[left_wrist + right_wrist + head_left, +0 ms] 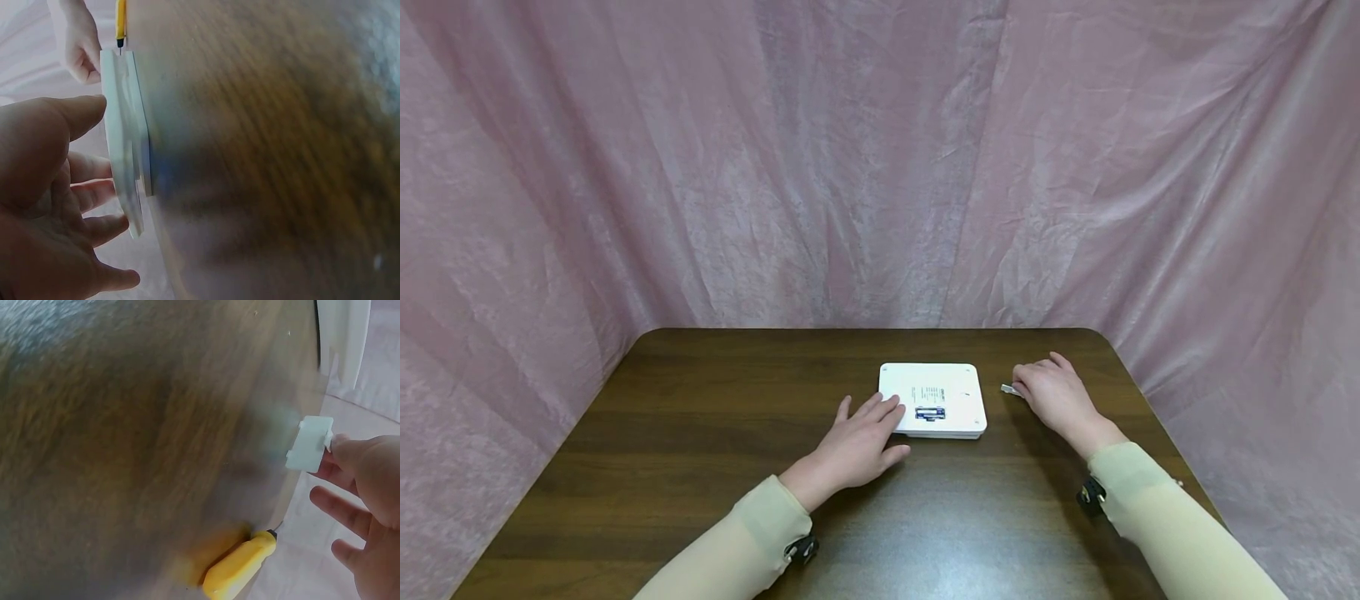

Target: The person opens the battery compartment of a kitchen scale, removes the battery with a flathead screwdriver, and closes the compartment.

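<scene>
On the brown table [737, 392], the white device [955, 383] lies with its labelled side up, its near-left corner partly hidden by the left hand [853, 450]. The print on it is too small to read. Both sleeves run out of the head view's bottom edge, and a small pale thing [1178, 482] beside the right sleeve [1165, 525] is mostly covered and hard to make out. The yellow tool [240, 569] is cut off by the bottom of the right wrist view; its thin tip is blurred.

The device's 1 visible compartment [917, 417] is uncovered and has dark, battery-like contents, too small to count.

The person's left hand is spread, fingers extended and resting on the device, grasping nothing. The right hand [1060, 396], right of the device, pinches a small white cover [310, 444] between thumb and forefinger, its other fingers loosely apart.
</scene>
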`<action>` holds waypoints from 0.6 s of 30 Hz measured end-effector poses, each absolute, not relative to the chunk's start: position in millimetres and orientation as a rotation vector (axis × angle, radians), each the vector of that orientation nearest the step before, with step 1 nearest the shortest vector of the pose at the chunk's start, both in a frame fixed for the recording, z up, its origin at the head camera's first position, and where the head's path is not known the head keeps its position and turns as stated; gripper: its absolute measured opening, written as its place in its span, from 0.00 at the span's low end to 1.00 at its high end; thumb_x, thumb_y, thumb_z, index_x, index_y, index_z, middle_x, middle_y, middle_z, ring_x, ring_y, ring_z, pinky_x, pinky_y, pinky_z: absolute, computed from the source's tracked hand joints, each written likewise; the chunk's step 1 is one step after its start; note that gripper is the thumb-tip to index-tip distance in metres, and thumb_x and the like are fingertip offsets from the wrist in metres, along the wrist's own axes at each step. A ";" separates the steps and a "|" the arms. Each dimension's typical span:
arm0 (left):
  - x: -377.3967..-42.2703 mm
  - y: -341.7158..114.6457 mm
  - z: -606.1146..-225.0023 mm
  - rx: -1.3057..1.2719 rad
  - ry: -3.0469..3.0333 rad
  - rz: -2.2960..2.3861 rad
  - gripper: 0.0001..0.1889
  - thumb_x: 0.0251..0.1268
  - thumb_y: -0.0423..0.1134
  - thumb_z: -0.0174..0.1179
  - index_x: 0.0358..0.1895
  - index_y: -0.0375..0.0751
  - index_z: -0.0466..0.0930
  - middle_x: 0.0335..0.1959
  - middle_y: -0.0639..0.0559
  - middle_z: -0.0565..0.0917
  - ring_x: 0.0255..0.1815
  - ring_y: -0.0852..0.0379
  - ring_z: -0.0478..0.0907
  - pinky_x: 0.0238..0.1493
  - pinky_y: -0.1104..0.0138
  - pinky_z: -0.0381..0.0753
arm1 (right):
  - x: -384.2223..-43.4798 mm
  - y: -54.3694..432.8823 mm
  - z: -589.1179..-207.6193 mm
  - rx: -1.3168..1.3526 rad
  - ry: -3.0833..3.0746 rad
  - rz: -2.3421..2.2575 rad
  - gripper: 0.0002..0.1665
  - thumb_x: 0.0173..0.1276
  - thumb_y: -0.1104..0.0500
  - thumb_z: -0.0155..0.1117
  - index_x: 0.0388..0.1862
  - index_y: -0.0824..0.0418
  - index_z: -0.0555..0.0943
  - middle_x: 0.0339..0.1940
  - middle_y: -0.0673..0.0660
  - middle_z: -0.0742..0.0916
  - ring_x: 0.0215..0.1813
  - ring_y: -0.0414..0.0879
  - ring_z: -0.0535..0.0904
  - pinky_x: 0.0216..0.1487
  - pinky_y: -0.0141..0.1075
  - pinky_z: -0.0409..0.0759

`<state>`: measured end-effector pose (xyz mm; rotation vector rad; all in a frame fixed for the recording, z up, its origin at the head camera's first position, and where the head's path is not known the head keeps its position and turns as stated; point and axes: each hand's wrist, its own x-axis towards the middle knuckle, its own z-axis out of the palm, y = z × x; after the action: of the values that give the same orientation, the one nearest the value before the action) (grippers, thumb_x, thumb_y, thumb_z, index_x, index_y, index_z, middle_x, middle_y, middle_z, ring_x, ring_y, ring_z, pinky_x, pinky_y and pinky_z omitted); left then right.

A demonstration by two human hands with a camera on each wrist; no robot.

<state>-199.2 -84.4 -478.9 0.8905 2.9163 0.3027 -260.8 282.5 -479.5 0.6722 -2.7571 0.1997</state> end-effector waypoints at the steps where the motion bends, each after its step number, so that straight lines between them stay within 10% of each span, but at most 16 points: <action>1: -199.1 -84.6 -478.8 0.890 2.915 0.303 0.36 0.86 0.60 0.60 0.85 0.42 0.70 0.87 0.46 0.66 0.89 0.43 0.58 0.81 0.28 0.52 | -260.7 282.6 -479.5 0.677 -2.757 0.201 0.15 0.75 0.65 0.74 0.30 0.54 0.79 0.30 0.49 0.88 0.50 0.62 0.88 0.73 0.72 0.69; 18: -198.6 -85.1 -478.9 0.885 2.903 0.316 0.36 0.86 0.59 0.59 0.85 0.43 0.69 0.88 0.47 0.64 0.89 0.43 0.56 0.81 0.27 0.51 | -260.9 280.9 -483.1 0.717 -2.814 0.165 0.10 0.70 0.65 0.80 0.34 0.55 0.85 0.32 0.50 0.91 0.42 0.55 0.90 0.75 0.72 0.68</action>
<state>-198.6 -85.1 -478.9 0.8853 2.9031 0.3159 -260.9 280.9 -483.1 0.7172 -2.8145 0.1654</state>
